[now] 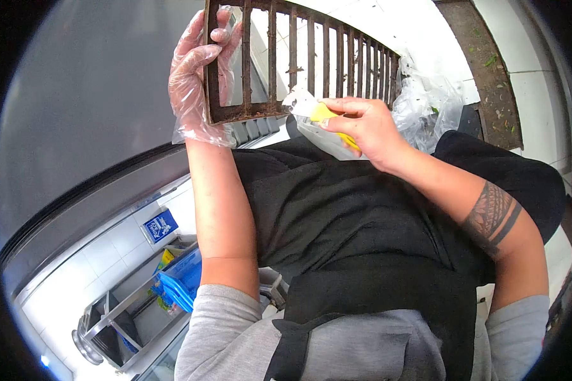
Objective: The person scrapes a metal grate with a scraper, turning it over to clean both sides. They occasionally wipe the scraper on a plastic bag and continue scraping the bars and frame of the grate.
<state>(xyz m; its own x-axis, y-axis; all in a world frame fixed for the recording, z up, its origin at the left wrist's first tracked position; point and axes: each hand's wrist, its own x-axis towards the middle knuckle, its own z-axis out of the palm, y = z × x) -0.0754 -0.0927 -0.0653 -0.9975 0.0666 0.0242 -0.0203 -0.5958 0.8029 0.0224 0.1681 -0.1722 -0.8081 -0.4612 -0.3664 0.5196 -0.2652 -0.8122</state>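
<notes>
A long rusty metal grate [292, 54] with many bars is tilted up in front of me. At its left end my left hand [203, 76], in a clear plastic glove, has its fingers wrapped round the end bar. My right hand [365, 130] is bare and closed on a yellow-handled tool [327, 117], near the grate's lower edge. Whitish material shows at the tool's tip, too blurred to make out. Clear plastic bags [426, 105] lie beside the grate's far end.
A large grey panel [102, 95] fills the left. Below it are blue plastic baskets [183, 276], a metal rack [111, 317] and a blue box [161, 225]. A dirty floor channel [486, 73] crosses the white tiles [537, 101] at upper right.
</notes>
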